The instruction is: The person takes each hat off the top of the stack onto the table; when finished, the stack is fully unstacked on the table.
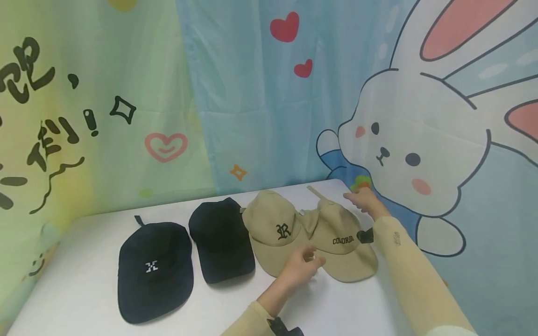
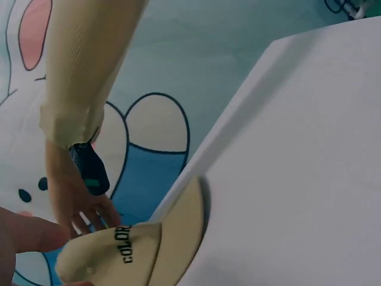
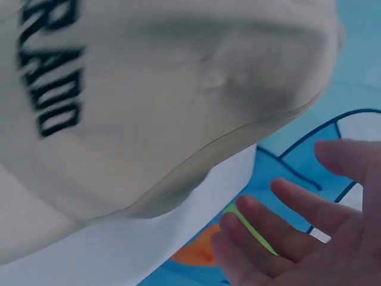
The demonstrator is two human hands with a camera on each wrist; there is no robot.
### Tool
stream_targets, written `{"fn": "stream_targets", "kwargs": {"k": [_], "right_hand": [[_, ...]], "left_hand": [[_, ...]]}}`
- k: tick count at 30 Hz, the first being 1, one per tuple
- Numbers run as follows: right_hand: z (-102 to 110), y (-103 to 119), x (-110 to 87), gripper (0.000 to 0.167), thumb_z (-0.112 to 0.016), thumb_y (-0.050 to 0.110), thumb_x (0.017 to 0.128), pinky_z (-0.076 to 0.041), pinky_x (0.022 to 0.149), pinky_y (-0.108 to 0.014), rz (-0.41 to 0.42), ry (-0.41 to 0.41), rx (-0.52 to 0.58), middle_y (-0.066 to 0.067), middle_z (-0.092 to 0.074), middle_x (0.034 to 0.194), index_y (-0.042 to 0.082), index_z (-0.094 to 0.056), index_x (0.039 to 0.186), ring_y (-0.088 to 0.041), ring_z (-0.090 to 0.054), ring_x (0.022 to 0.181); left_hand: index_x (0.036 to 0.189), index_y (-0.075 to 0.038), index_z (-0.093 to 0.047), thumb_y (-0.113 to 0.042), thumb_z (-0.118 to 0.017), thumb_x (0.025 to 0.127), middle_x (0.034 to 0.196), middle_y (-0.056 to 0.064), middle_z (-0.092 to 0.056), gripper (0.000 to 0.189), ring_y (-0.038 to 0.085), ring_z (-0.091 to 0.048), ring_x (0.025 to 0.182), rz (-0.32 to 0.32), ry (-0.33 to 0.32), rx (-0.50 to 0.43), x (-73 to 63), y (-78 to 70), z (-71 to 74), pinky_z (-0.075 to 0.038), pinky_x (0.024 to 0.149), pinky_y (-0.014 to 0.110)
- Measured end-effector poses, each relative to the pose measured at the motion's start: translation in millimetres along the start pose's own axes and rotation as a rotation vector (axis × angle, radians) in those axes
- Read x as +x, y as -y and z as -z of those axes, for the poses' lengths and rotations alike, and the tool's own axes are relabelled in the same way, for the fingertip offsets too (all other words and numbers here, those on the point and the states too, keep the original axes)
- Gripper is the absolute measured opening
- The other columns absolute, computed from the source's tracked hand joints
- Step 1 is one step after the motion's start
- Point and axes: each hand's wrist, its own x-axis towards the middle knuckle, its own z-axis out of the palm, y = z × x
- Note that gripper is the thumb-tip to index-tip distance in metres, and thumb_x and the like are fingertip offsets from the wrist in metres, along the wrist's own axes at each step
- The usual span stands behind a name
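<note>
A beige baseball cap with dark "COLORADO" lettering (image 1: 336, 224) lies at the right end of a row, brim toward the front. My right hand (image 1: 364, 200) is just beyond its right side, fingers spread and holding nothing. In the right wrist view, a gap shows between those fingers (image 3: 286, 232) and the cap's edge. My left hand (image 1: 299, 268) hovers by the brims of this cap and a second beige cap with an "R" emblem (image 1: 271, 219). Its fingers are loosely bent with nothing between them; whether they touch a brim I cannot tell.
To the left lie a plain black cap (image 1: 222, 240) and a black cap with a small white emblem (image 1: 155, 270). All rest on a white table (image 1: 96, 261). A printed curtain with a rabbit (image 1: 260, 93) hangs behind and right of it.
</note>
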Motion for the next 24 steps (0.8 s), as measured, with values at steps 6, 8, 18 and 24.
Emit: {"fn": "stream_targets", "kwargs": {"k": [6, 8, 18, 24], "right_hand": [[-7.9, -15.9, -3.2, 0.066, -0.048, 0.038, 0.101, -0.045, 0.097, -0.064, -0.033, 0.155, 0.034, -0.039, -0.036, 0.142, -0.016, -0.040, 0.138, -0.058, -0.039, 0.126], [-11.8, -19.0, -3.0, 0.066, -0.048, 0.037, 0.101, -0.045, 0.097, -0.064, -0.048, 0.175, 0.057, -0.039, -0.034, 0.143, -0.016, -0.039, 0.139, -0.058, -0.038, 0.127], [-19.7, -20.5, -6.6, 0.069, -0.045, 0.034, 0.102, -0.045, 0.098, -0.064, -0.088, 0.200, 0.146, -0.041, -0.027, 0.145, -0.018, -0.028, 0.143, -0.059, -0.033, 0.130], [-19.3, -22.3, -8.7, 0.070, -0.045, 0.035, 0.101, -0.047, 0.096, -0.062, -0.076, 0.188, 0.102, -0.042, -0.034, 0.141, -0.020, -0.029, 0.142, -0.057, -0.041, 0.125]], "left_hand": [[0.133, 0.004, -0.053, -0.021, -0.067, 0.092, 0.135, 0.031, -0.047, 0.050, 0.039, -0.064, 0.100, 0.093, 0.049, -0.130, -0.4, 3.3, -13.1, -0.061, 0.077, 0.040], [0.134, 0.004, -0.052, -0.020, -0.067, 0.092, 0.138, 0.032, -0.043, 0.050, 0.042, -0.063, 0.103, 0.117, 0.045, -0.185, -0.5, 3.5, -17.1, -0.060, 0.079, 0.041], [0.135, 0.004, -0.049, -0.017, -0.066, 0.091, 0.129, 0.023, -0.044, 0.052, 0.048, -0.057, 0.111, 0.183, 0.031, -0.382, 3.9, 3.7, -30.1, -0.058, 0.085, 0.045], [0.133, 0.005, -0.048, -0.017, -0.066, 0.089, 0.124, 0.021, -0.045, 0.053, 0.051, -0.054, 0.113, 0.196, 0.002, -0.443, 6.8, 1.9, -35.6, -0.057, 0.086, 0.047]]}}
